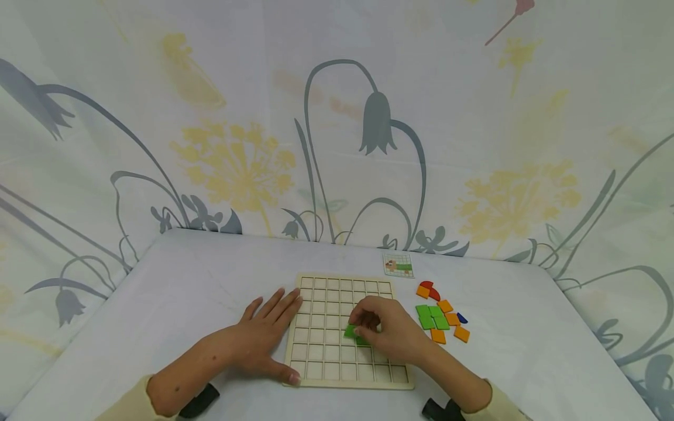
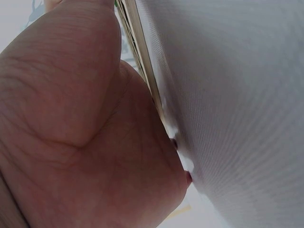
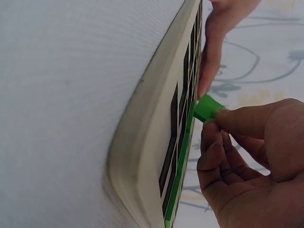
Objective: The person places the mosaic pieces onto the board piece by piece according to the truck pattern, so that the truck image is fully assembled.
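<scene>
A wooden grid board (image 1: 350, 385) lies on the white table. My left hand (image 1: 260, 342) rests with spread fingers along its left side, fingertips and thumb at the frame; the left wrist view shows mostly the palm beside the board's edge (image 2: 142, 61). Above the grid, my right hand (image 1: 392, 330) pinches a green square tile (image 3: 207, 108) between thumb and fingers, tilted over the board. More green tiles (image 3: 178, 183) sit in the grid under that hand, one of them (image 1: 362, 341) partly visible in the head view; the hand hides the rest.
Right of the board lie loose green tiles (image 1: 426, 321), several orange squares (image 1: 461, 334), red rounded pieces (image 1: 434, 294) and a blue piece (image 1: 462, 318). A small picture card (image 1: 398, 265) lies behind the board. A flower-printed cloth (image 1: 337, 146) hangs behind the table.
</scene>
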The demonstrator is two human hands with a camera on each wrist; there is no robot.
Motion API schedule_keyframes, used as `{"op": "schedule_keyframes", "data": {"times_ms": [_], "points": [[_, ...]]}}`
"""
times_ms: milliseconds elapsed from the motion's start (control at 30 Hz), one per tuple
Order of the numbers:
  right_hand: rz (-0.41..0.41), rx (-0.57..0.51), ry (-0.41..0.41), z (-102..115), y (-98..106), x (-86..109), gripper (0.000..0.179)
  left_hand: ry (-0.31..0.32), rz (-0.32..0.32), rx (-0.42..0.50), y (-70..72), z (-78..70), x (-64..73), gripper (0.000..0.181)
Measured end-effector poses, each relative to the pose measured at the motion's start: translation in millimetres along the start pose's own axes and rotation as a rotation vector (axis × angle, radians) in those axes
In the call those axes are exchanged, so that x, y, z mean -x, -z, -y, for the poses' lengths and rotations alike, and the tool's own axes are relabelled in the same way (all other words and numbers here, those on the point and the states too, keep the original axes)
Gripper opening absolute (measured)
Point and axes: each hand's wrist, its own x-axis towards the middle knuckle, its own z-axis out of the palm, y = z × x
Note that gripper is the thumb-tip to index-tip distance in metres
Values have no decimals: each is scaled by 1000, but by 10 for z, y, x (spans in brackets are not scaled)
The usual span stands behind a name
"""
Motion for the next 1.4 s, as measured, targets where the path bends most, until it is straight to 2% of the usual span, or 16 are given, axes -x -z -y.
{"op": "schedule_keyframes", "data": {"times_ms": [600, 1033, 1400], "points": [[-14, -24, -20, 6, -34, -12, 17, 0, -6, -3, -1, -3, 18, 138], [18, -16, -35, -12, -43, 0, 16, 11, -2, -12, -4, -13, 19, 138], [45, 12, 25, -34, -43, 3, 17, 8, -6, -16, -2, -16, 19, 138]]}}
